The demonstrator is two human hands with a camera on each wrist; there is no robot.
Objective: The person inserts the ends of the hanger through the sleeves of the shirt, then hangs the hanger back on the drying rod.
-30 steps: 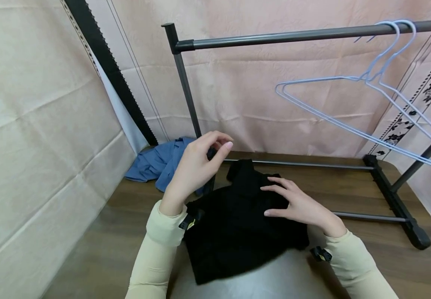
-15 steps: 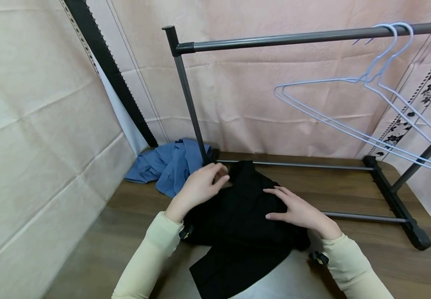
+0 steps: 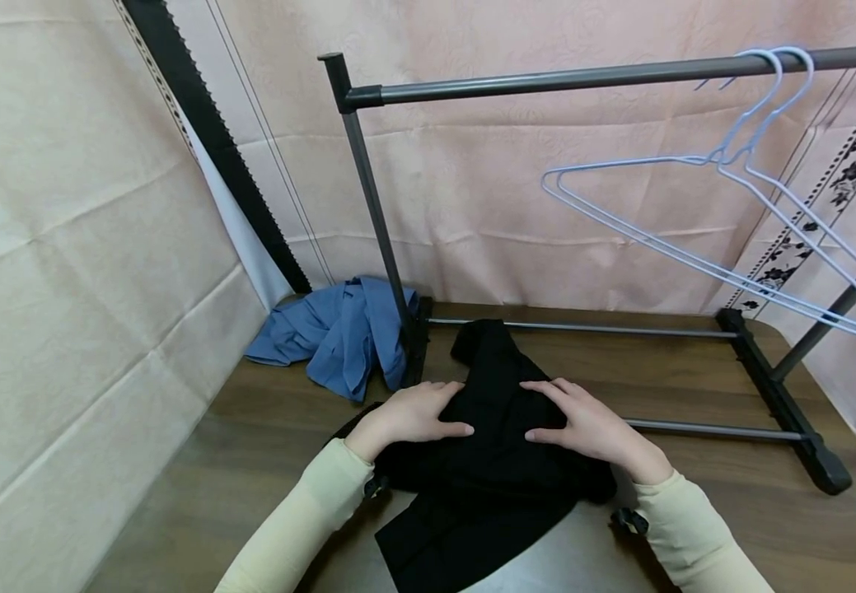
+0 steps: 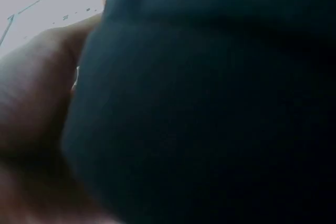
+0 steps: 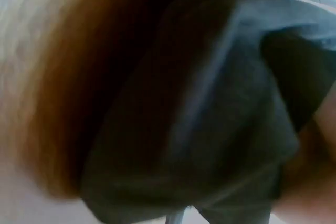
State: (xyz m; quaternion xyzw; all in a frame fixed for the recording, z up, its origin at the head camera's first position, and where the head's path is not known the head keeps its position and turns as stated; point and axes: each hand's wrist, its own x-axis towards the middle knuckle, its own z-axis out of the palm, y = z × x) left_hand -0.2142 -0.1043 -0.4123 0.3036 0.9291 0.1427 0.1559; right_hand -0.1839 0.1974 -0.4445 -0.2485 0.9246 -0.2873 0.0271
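Note:
A black garment (image 3: pixel 502 461) lies bunched on the wooden surface and the pale seat-like area in front of me, one narrow part pointing away and a flat flap hanging toward me. My left hand (image 3: pixel 416 416) rests on its left side, thumb pointing inward. On the right side my right hand (image 3: pixel 583 420) touches the cloth with fingers spread and thumb apart. In the left wrist view dark cloth (image 4: pixel 199 108) fills most of the picture beside the blurred hand. Folds of the same cloth (image 5: pixel 210 108) hang close in the right wrist view.
A dark metal clothes rack (image 3: pixel 546 83) stands behind the garment, its lower bars (image 3: pixel 717 430) near the floor. Two light-blue hangers (image 3: pixel 635 161) hang at its right end. A crumpled blue garment (image 3: pixel 346 333) lies at the rack's left foot. Pale curtains (image 3: pixel 101 288) enclose the left and back.
My left hand has come down from above onto the black garment, its fingers spreading. The garment's near-left flap has turned inward and toward me. The right hand has barely moved.

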